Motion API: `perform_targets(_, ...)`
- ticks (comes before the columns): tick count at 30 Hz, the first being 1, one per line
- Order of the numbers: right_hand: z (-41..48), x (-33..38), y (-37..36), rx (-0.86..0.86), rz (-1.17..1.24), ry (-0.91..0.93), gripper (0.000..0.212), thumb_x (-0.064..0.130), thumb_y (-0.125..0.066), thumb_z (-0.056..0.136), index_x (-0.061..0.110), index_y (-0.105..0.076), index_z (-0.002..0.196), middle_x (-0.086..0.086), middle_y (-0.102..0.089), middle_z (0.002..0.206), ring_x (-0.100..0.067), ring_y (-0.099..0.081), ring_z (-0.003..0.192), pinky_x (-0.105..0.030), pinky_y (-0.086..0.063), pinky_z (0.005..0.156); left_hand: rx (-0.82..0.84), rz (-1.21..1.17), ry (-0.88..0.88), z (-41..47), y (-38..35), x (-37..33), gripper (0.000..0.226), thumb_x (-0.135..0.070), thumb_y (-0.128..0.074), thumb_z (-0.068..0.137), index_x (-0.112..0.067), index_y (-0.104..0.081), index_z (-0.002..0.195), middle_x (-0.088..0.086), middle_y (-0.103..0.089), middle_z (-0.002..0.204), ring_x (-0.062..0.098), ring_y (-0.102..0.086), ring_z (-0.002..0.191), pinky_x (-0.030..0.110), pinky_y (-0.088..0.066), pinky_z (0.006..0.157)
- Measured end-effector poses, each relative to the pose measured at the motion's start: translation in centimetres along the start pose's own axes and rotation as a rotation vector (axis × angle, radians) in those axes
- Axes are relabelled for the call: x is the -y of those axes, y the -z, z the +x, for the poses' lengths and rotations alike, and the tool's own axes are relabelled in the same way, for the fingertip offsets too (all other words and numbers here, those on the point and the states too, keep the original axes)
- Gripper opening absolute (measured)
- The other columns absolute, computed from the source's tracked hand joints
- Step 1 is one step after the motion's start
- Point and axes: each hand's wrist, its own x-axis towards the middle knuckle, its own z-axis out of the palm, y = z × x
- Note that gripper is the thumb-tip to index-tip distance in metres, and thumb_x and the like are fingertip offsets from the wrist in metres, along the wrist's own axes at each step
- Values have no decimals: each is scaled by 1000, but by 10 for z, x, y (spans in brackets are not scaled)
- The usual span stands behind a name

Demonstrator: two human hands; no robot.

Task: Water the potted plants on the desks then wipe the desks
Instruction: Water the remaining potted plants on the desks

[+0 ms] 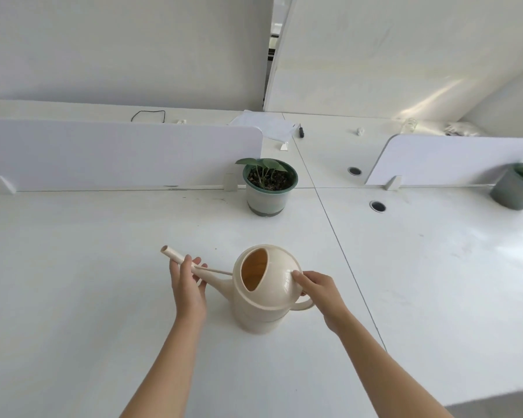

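A cream watering can point(266, 294) stands on the white desk point(88, 267) in front of me, its long spout pointing left and away. My left hand point(187, 285) wraps the spout near its middle. My right hand point(317, 292) grips the can's handle at its right side, thumb on the lid. Behind the can, a small green plant in a green-rimmed pot point(269, 187) stands by the low divider. A second potted plant point(518, 187) in a grey pot sits at the far right edge, partly cut off.
Low white dividers point(118, 155) run along the desk's back edge. Two round cable holes point(377, 206) lie in the right desk. Beyond the dividers are papers point(269, 123), a black marker point(301, 131) and a black cord loop point(148, 116). The desk's front right corner drops off.
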Motion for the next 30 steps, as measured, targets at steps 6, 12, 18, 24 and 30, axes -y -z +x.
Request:
perform_targets(6, -26, 7, 10, -110, 88, 78, 31, 24, -59, 86, 7, -50, 62, 3, -46, 57, -1, -48, 50, -6, -39, 54, 129, -1, -14, -17, -13, -18, 28, -24, -37, 97, -20, -40, 124, 4, -53, 94, 18, -54, 84, 31, -44, 79)
perform_targets(12, -60, 19, 33, -119, 137, 196, 29, 22, -59, 86, 6, -53, 62, 5, -44, 55, -2, -45, 51, -6, -38, 56, 205, 5, -60, -54, -20, -35, 21, -24, -38, 96, -22, -42, 117, 6, -54, 96, 20, -55, 85, 35, -44, 83)
perform_targets(18, -87, 21, 47, -30, 147, 260, 29, 21, -61, 84, 5, -51, 63, -3, -42, 61, -1, -42, 50, -4, -36, 52, 151, 8, -163, -108, -2, -36, 14, -18, -39, 95, -22, -44, 108, 8, -56, 97, 21, -57, 85, 35, -46, 79)
perform_targets(24, -118, 16, 45, 213, 101, 259, 39, 35, -65, 77, 0, -54, 64, -3, -49, 63, -2, -49, 54, -12, -39, 61, -67, -42, -278, -187, 41, -29, 17, -15, -40, 95, -23, -43, 110, 6, -55, 93, 20, -58, 84, 34, -46, 77)
perform_targets(30, -150, 2, 10, 447, 89, 201, 36, 32, -58, 83, 9, -52, 56, -7, -51, 66, -19, -48, 71, -27, -37, 70, -324, -70, -361, -257, 103, -31, 13, -14, -41, 94, -26, -48, 96, 7, -56, 92, 20, -58, 82, 33, -46, 75)
